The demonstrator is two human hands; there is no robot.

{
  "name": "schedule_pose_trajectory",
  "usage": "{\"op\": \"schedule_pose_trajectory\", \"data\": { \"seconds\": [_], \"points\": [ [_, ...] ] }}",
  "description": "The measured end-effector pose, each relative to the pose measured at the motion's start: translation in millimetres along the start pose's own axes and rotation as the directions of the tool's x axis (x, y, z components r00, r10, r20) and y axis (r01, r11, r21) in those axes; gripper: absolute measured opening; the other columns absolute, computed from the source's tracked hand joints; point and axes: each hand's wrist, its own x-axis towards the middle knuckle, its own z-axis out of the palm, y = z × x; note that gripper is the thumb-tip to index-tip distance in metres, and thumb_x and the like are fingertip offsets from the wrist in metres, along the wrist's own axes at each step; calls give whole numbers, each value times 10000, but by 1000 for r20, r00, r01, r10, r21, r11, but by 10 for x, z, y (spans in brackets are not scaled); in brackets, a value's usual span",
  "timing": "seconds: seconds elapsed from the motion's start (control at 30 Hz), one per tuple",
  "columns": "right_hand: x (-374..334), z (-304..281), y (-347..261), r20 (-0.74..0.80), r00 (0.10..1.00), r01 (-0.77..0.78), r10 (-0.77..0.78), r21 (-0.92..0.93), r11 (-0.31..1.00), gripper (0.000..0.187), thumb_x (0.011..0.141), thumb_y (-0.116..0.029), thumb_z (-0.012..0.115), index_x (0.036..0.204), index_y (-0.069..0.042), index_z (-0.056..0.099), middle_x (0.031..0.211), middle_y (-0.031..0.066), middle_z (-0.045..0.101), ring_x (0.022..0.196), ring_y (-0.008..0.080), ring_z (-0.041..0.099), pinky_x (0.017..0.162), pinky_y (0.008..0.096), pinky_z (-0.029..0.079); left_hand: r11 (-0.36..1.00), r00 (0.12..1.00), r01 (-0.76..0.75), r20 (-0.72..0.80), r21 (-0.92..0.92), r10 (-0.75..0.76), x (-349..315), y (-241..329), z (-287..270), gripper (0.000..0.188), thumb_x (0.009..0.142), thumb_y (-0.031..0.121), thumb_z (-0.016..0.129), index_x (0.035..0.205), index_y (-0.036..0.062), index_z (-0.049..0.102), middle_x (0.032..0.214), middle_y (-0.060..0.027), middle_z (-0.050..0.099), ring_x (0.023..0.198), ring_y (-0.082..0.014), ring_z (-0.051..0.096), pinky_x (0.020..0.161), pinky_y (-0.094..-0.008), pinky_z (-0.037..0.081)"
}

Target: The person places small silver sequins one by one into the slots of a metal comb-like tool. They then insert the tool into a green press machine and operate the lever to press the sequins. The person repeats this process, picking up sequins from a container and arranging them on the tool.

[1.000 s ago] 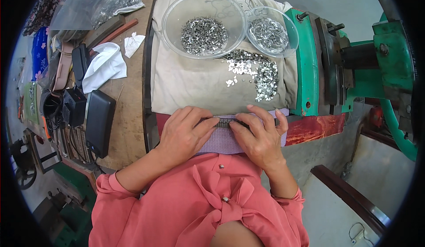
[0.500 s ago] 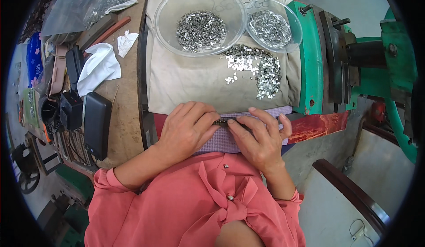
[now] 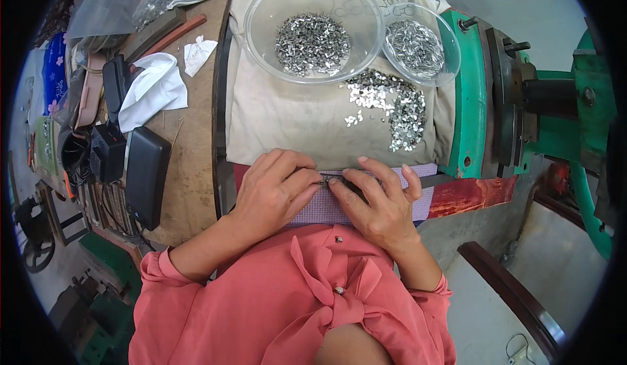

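Observation:
My left hand (image 3: 277, 185) is closed, thumb and forefinger pinched on the left part of a narrow dark metal strip (image 3: 436, 181). My right hand (image 3: 379, 201) has its thumb and forefinger on the same strip, its other fingers raised and apart. Between the fingertips only a short bit of strip shows, and its far end sticks out past my right hand. Whether small parts sit on it is too small to tell. Beneath lies a purple checkered cloth (image 3: 313, 213). Beyond my hands, small shiny metal flakes (image 3: 406, 126) are heaped on a beige cloth (image 3: 281, 123).
A large clear bowl (image 3: 253, 51) holds short metal pins, and a smaller clear bowl (image 3: 453, 64) holds thin silvery pieces. At right stands a green machine (image 3: 470, 103). The wooden bench (image 3: 199, 130) at left carries a black case (image 3: 145, 179), white cloth (image 3: 157, 90) and plastic bags.
The whole view has shifted, so the bench and bowls sit farther right. My fingertips have come slightly closer together on the strip, and more of its right end shows.

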Motion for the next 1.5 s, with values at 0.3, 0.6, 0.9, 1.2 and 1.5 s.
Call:
{"op": "schedule_pose_trajectory", "data": {
  "seconds": [0.3,0.6,0.9,1.2,1.5],
  "points": [
    [-91,-109,125,-87,991,-98,100,30,995,213,740,-207,804,943,-262,772,965,-78,674,1077,155,627,1138,449,190,999,1000,9,7,-31,-9,9,1,-28,189,710,33,787,867,61,687,966,-67,656,855,-260,615,735,-370,496],
    [-324,-162,236,-58,971,-228,231,48,972,236,719,-206,846,938,-268,787,959,-76,673,1054,168,628,1133,446,207,998,998,31,58,-53,-28,-8,-45,-51,331,680,62,824,970,56,664,993,-83,655,870,-281,612,756,-381,496],
    [-259,-78,168,-51,993,-108,109,7,994,206,761,-220,792,947,-307,780,946,-74,665,1047,145,628,1133,437,200,1000,995,12,99,-26,-9,-1,-33,-73,429,667,73,844,1055,47,663,1039,-94,639,913,-291,610,792,-384,498],
    [-246,-167,255,61,971,-234,231,40,972,324,725,-284,848,1035,-246,761,1032,-65,659,1132,161,584,1129,459,190,1000,996,5,85,10,-6,-14,-43,-81,349,672,48,819,993,39,682,1020,-86,636,889,-276,618,748,-384,506],
    [-71,-152,420,-38,991,-130,131,8,991,310,730,-263,852,1022,-210,761,1017,-79,667,1101,148,602,1136,452,204,970,987,-163,15,180,163,214,-77,-155,341,663,73,811,977,47,681,1007,-67,646,878,-265,636,748,-372,499]
  ]
}}
